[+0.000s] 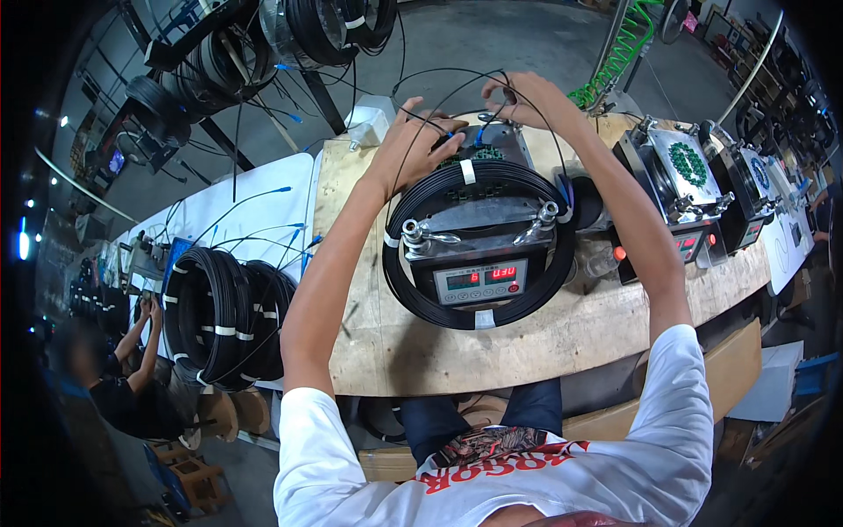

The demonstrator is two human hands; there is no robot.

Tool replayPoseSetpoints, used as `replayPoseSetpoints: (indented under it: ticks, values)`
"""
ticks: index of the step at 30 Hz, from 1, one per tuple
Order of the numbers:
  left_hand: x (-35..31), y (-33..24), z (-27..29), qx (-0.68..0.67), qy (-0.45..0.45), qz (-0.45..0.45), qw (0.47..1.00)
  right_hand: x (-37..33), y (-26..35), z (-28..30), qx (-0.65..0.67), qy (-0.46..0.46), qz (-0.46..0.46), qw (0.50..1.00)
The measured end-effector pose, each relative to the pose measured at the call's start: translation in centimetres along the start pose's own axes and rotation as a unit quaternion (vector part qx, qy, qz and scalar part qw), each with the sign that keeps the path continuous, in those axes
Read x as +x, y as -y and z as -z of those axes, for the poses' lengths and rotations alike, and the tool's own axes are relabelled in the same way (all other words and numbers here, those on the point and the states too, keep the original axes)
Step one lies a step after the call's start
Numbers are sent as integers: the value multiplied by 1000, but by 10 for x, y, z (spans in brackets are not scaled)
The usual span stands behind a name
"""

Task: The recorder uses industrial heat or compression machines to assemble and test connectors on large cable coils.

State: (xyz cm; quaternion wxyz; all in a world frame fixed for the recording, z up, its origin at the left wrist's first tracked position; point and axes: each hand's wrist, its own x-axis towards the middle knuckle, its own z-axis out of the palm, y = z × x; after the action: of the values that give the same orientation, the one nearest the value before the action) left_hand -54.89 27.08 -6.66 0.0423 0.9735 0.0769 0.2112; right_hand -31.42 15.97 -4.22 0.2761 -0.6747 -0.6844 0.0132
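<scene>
The fingers of the left hand (408, 149) are bent and parted, close to the blue plugs (479, 137); those of the right hand (527, 98) are curled near a thin cable. Whether anything is pinched by either cannot be told. Both hands are held at 12 o'clock on the machine (507, 145), presumably because the plugs lie there. The coil (439, 183) is draped over the machine, its lower arc passing below the display (481, 282), probably so that slack is left at the plugs. By ties at 12 and 6 o'clock the loops seem kept bundled. On the counter (421, 369), a bottle (601, 263) is placed at 4 o'clock, a white box (373, 120) at 10, another machine (672, 167) at 2.
</scene>
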Motion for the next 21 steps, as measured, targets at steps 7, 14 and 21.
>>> replayPoseSetpoints:
  ticks: [7,14,21]
  values:
    - [3,1,-1,-50,-30,-16,998,46,-20,-5,39,310,-214,925]
    - [6,-6,1,-55,-20,-10,998,11,-83,-6,383,115,-328,856]
    - [-2,-2,5,-57,-13,13,998,-25,-55,-13,463,15,-174,869]
